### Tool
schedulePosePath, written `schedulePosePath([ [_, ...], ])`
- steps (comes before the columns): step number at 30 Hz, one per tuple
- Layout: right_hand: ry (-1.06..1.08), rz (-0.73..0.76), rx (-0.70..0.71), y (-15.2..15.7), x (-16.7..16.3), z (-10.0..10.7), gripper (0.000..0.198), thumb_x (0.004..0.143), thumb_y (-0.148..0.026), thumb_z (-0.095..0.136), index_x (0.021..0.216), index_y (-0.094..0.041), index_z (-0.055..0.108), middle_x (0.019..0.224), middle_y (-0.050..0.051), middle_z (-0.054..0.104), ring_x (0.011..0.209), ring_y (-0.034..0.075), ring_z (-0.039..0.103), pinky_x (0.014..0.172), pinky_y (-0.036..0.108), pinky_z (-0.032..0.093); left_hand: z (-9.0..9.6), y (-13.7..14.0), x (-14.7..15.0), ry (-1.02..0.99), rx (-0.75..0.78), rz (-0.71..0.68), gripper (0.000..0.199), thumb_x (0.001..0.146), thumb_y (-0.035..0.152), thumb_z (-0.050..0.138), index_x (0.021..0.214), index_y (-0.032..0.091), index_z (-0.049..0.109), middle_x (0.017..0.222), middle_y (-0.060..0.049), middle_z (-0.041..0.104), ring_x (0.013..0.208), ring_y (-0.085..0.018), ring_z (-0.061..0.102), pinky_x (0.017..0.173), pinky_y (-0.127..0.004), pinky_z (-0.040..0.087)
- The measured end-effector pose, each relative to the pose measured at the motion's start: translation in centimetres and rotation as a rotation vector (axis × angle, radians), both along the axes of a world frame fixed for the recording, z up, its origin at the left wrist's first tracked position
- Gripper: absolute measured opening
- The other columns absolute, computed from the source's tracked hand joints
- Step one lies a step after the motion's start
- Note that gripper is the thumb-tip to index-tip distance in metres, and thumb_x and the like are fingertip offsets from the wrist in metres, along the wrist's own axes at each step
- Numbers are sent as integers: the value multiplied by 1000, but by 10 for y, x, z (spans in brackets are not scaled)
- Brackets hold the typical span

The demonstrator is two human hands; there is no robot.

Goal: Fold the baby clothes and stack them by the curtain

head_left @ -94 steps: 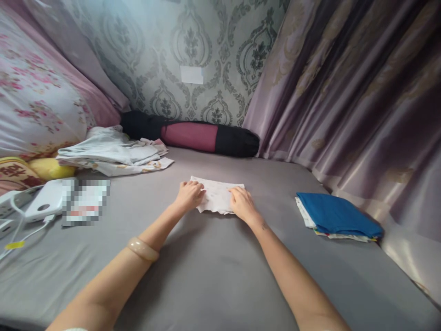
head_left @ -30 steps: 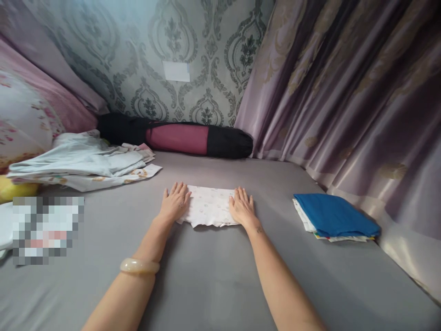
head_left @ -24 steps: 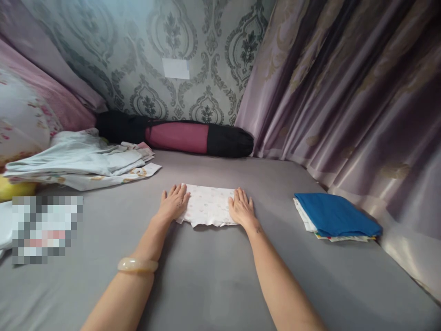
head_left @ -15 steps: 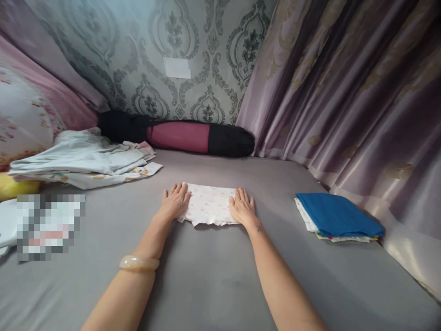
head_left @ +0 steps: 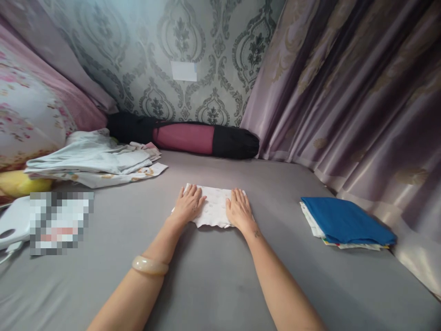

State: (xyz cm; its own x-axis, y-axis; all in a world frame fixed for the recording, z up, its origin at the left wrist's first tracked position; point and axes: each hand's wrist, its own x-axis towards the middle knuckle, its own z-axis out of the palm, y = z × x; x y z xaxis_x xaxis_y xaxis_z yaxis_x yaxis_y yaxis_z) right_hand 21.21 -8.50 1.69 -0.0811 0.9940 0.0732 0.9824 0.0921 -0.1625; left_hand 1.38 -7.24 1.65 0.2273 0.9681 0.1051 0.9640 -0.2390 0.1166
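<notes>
Near the middle of the grey sheet, the printed white cloth lies spread beneath the left hand and right hand. Smoothing it well seems to call for light, even pressure drawn outward, so the wavy near edge settles without skewing. Both rest palm down, fingers extended, well apart and clamped on nothing; cloth shows between the 2 and slightly beyond their outer sides. How firmly they press is hard to judge.
</notes>
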Motion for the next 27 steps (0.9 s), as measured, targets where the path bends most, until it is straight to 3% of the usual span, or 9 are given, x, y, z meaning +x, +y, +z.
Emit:
schedulePosePath([
  [8, 4, -22, -67, 5, 1, -8, 58, 99, -34, 24, 148, -2, 31, 156, 16, 27, 145, 27, 20, 118, 42, 13, -7, 2, -2, -42, -13, 5, 49, 99, 40, 29, 139, 15, 44, 150, -16, 39, 142, -31, 28, 114, -53, 22],
  [27, 63, 68, -15, -5, -16, 1, 56, 99, -32, 25, 146, -4, 35, 155, 16, 30, 145, 26, 21, 118, 44, 13, -5, -6, 24, -81, 14, -99, 48, 99, 37, 32, 136, 10, 47, 149, -20, 40, 142, -32, 30, 115, -54, 20],
])
